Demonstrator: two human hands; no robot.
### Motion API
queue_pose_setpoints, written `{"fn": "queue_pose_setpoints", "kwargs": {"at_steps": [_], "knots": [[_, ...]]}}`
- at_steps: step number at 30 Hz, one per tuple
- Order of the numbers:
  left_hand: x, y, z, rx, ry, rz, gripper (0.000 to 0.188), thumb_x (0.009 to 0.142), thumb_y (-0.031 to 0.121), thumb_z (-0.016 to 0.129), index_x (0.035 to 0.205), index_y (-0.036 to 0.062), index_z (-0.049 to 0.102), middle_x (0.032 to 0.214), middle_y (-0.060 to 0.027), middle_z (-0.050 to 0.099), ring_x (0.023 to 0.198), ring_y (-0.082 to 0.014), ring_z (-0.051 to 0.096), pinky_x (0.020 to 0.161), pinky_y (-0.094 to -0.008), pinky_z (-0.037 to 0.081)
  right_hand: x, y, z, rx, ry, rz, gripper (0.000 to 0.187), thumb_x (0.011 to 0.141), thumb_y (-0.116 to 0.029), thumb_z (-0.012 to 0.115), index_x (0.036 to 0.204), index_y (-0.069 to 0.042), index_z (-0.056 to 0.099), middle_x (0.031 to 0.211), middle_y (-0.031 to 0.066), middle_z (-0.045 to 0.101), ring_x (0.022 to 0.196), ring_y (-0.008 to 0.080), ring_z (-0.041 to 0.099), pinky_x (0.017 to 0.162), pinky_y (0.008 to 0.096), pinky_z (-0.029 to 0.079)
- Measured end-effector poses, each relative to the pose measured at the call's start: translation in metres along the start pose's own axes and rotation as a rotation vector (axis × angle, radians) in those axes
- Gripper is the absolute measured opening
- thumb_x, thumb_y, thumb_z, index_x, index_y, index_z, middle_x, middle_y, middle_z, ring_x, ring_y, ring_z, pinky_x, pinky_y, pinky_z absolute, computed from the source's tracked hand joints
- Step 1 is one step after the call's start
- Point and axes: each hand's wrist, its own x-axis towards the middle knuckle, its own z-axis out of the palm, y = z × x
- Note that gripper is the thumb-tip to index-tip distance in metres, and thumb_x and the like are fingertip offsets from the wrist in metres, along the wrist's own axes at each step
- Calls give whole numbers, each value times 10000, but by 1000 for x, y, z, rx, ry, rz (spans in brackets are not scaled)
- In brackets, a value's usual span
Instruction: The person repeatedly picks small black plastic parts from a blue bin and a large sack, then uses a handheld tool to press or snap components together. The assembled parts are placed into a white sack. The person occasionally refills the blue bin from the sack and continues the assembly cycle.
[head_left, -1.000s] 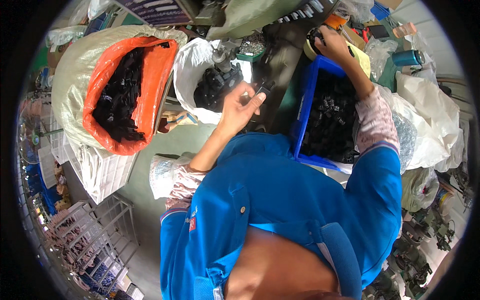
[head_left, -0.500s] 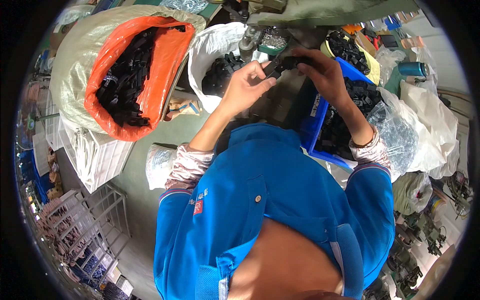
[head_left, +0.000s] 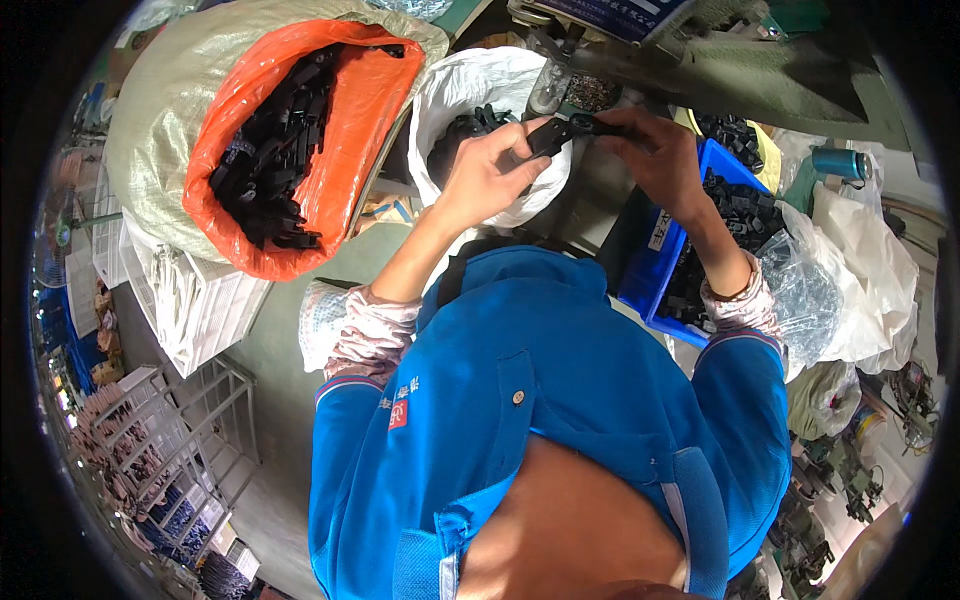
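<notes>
Biggest thing in view is the wearer's bright blue shirt [head_left: 590, 380], filling the lower middle. Next up is a huge pale sack [head_left: 150, 130] on the left, mouth gaping, with a shiny orange liner [head_left: 350, 150] full of loose black pieces [head_left: 265, 165]. Along the upper right there's a chunky grey-green machine [head_left: 770, 85], and down at lower left a metal rack [head_left: 200, 440].

Then comes a white bag [head_left: 430, 95] just right of the sack, standing open with more black bits inside. Over on the right, a blue bin [head_left: 645, 270] sits at a slant, also loaded with black parts, and a smaller yellow-rimmed tub [head_left: 770, 160] is tucked behind it.

Hands now: the left hand [head_left: 485, 175] has thumb and fingers clamped on a blocky black part [head_left: 548, 137], in front of the white bag's right side. The right hand [head_left: 660, 165] has its fingertips closed on a slimmer dark piece [head_left: 592, 125], end-on to that part. Can't tell if the two actually touch.
</notes>
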Motion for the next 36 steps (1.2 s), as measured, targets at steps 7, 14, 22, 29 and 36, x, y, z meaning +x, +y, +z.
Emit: {"fn": "queue_pose_setpoints", "kwargs": {"at_steps": [7,14,22,29,36], "knots": [[19,-4,-15,210,-72,166,201,753,38,690,744,-13,496,1154,-166,627,883,-259,661,751,-305,503,12,3,22,-102,116,-240,214,753,-47,714,963,-35,675,922,144,668,801,208,665,670,296,521],[48,3,-40,495,-113,379,149,738,96,682,781,10,569,982,-108,663,742,-327,622,614,-373,506,21,8,48,-20,247,-214,258,744,12,716,995,22,662,998,105,671,909,149,640,791,255,516],[80,-8,-55,539,-240,496,333,765,120,676,1080,28,620,707,-132,572,645,-315,577,585,-358,472,31,19,57,-175,397,-271,217,752,-71,741,959,-42,683,960,107,679,849,216,666,727,299,527],[91,-23,-50,551,-455,250,380,789,210,671,1141,98,585,690,-119,547,633,-325,556,579,-376,446,23,40,70,132,315,171,227,787,-85,720,1006,-32,694,825,104,695,724,82,616,635,243,508],[88,-23,-64,505,-371,248,260,787,275,703,947,79,640,787,-111,650,694,-301,613,619,-344,475,27,37,63,37,316,64,344,732,-39,738,1068,-25,664,840,90,683,706,87,622,615,226,499]]}}
